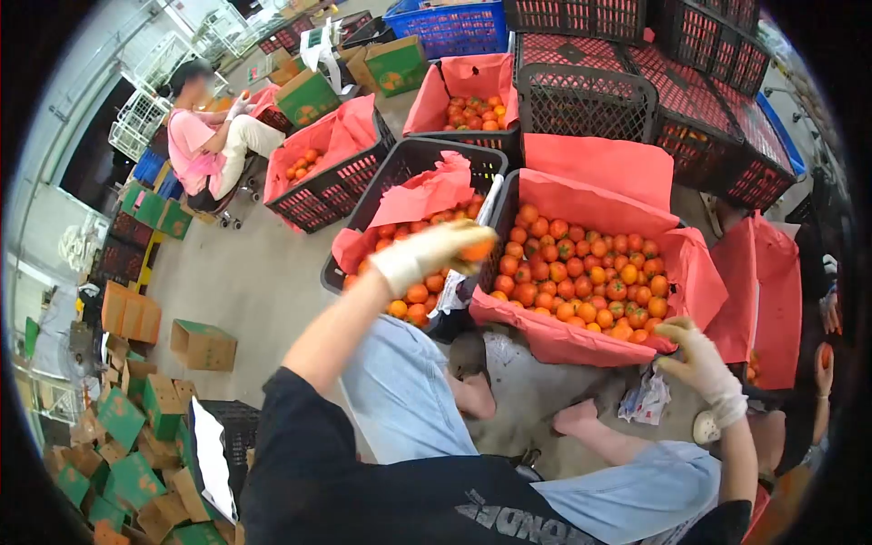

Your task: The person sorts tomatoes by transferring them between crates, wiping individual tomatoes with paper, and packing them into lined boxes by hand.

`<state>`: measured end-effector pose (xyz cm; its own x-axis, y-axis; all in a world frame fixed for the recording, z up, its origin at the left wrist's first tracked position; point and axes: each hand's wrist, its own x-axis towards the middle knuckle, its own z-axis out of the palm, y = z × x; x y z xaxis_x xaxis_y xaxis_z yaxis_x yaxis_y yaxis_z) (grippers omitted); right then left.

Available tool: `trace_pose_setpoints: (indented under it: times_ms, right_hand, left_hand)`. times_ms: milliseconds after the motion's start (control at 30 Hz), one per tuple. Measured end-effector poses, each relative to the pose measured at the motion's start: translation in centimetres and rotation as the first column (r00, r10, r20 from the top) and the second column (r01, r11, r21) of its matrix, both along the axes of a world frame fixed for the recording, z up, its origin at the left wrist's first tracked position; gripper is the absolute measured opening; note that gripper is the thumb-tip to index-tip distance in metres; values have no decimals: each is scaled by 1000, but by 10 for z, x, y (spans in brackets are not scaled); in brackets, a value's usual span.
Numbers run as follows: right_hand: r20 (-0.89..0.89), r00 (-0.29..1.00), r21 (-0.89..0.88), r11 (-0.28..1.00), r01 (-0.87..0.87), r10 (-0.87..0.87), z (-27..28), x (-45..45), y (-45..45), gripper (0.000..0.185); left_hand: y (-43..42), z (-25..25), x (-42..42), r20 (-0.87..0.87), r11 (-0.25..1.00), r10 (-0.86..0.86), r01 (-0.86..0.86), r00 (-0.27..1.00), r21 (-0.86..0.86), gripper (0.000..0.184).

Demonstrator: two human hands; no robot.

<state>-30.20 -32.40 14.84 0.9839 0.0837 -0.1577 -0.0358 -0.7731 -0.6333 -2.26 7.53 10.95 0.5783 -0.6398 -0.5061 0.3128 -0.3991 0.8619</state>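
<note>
My left hand point(427, 252), in a pale glove, is closed around an orange-red tomato point(478, 250). It is above the gap between two black crates lined with red paper. Tomatoes point(418, 293) fill the left crate point(400, 156), partly covered by a loose red sheet point(422, 195). Many more tomatoes point(581, 272) lie in the right crate, whose red lining point(536, 338) folds over its front edge. My right hand point(699, 365), also gloved, is at that crate's front right corner, fingers curved and apart, with nothing visible in them.
Behind stand another lined crate point(427, 107) and stacked black crates point(589, 100). A seated person in pink point(195, 136) works at the far left. At the right edge, another person's hand point(824, 359) holds a tomato. Cardboard boxes point(127, 454) are piled at lower left.
</note>
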Motion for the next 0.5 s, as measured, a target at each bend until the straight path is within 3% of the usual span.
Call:
trace_pose_setpoints:
  times_ms: [67, 133, 167, 200, 267, 333, 367, 433, 500]
  right_hand:
    - [-60, 996, 1, 998, -67, 67, -31, 15, 13, 51]
    - [-8, 999, 8, 999, -44, 44, -83, 29, 21, 53]
    - [51, 996, 14, 998, -68, 67, -112, 38, 28, 55]
    - [64, 997, -88, 996, -26, 32, -133, 45, 41, 59]
    - [68, 997, -301, 952, 49, -30, -170, 48, 63, 58]
    - [21, 987, -468, 871, 149, -158, -166, 51, 83, 59]
    - [113, 984, -479, 860, 178, -141, -169, 51, 83, 54]
    - [63, 987, -478, 864, 159, -147, -170, 54, 82, 52]
    - [41, 987, -471, 868, 156, -155, -176, 55, 80, 46]
  left_hand:
    - [45, -7, 33, -45, 989, 82, -76, 996, 125, 69]
    - [89, -69, 80, 110, 947, -38, 0, 993, 323, 85]
    - [110, -96, 91, 302, 858, -188, 6, 935, 514, 93]
    - [125, -116, 90, 438, 733, -366, -37, 821, 680, 101]
    - [131, -100, 49, 337, 365, -649, -109, 682, 925, 121]
    - [146, -134, 56, 465, 514, -511, -177, 723, 839, 134]
    - [153, -144, 63, 535, 599, -439, -208, 722, 773, 138]
    - [164, -159, 74, 636, 715, -313, -266, 706, 647, 144]
    - [162, -153, 89, 530, 703, -419, -106, 737, 703, 142]
